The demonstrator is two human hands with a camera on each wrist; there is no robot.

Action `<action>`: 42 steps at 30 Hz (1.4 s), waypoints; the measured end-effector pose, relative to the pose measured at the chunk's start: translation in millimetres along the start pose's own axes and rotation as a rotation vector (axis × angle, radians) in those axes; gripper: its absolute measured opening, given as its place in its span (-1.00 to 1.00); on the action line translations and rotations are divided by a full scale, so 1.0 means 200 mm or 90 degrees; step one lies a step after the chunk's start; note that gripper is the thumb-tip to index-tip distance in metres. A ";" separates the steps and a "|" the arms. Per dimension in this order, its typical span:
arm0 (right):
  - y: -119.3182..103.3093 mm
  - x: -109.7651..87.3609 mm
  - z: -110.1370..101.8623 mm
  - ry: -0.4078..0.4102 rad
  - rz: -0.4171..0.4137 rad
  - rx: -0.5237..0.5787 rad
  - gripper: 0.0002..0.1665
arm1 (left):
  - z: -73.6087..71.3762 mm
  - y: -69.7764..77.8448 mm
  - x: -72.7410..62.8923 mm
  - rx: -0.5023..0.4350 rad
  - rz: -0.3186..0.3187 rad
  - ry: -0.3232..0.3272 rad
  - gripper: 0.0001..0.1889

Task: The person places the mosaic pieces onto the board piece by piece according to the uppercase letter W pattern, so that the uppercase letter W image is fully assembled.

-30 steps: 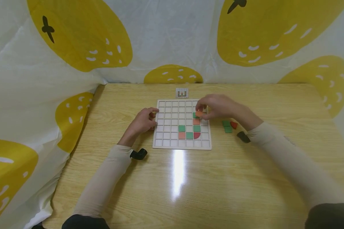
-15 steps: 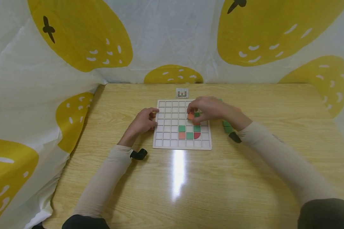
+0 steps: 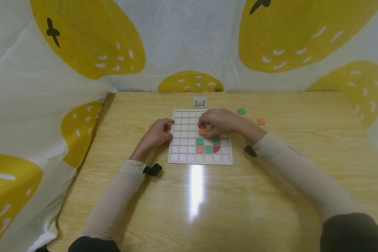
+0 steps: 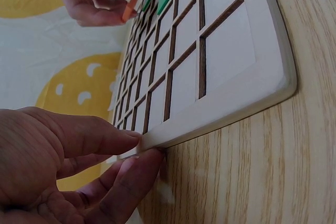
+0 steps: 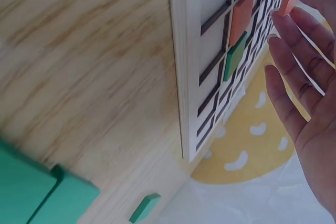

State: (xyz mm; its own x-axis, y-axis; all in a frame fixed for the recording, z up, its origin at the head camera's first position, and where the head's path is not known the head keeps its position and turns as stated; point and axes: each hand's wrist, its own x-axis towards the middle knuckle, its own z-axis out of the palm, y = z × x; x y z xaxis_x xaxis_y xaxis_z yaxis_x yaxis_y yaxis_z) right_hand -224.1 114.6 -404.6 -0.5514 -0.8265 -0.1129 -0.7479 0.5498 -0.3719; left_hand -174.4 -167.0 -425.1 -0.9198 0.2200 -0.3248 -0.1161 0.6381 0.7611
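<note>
My right hand (image 3: 222, 120) pinches a small orange square tile (image 3: 202, 131) above the pale wooden grid board (image 3: 183, 141). In the right wrist view, this orange tile (image 5: 287, 1) sits between thumb and fingertip while the other fingers stretch out apart from it. At the board's left edge, my left hand (image 3: 158, 133) holds the rim with thumb and finger, as the left wrist view shows. Set in the board's cells are several tiles, among them a green square (image 3: 200, 141), an orange square (image 3: 200, 149) and a red quarter-round (image 3: 216, 149). My right hand hides part of the board.
A small printed pattern card (image 3: 200, 102) lies beyond the board's far edge. To the right on the wooden table (image 3: 189, 196) are a loose green tile (image 3: 240, 111) and an orange tile (image 3: 261, 121). More green tiles (image 5: 31, 192) lie under my right forearm. A patterned cloth hangs behind.
My right hand has moved left and slightly nearer over the board, carrying the orange tile. Loose tiles at the right have come into view behind it. My left hand stays put.
</note>
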 end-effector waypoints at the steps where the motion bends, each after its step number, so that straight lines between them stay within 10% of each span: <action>1: 0.00 0.01 0.00 -0.002 0.001 0.000 -0.70 | 0.00 0.00 0.00 -0.001 -0.001 -0.001 -0.37; 24: -0.02 0.05 0.05 0.003 -0.032 -0.044 -0.78 | 0.00 0.00 0.00 0.008 0.000 -0.001 -0.37; 42: 0.07 -0.12 0.02 0.026 0.033 0.007 -0.68 | 0.00 0.01 -0.01 0.016 -0.007 0.000 -0.37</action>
State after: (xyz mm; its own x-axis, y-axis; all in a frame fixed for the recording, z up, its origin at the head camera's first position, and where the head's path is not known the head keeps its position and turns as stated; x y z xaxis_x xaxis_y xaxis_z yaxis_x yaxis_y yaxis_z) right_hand -220.1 141.2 -411.0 -0.6040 -0.7914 -0.0940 -0.7142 0.5898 -0.3769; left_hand -173.8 -165.9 -422.7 -0.9183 0.2136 -0.3332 -0.1162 0.6592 0.7429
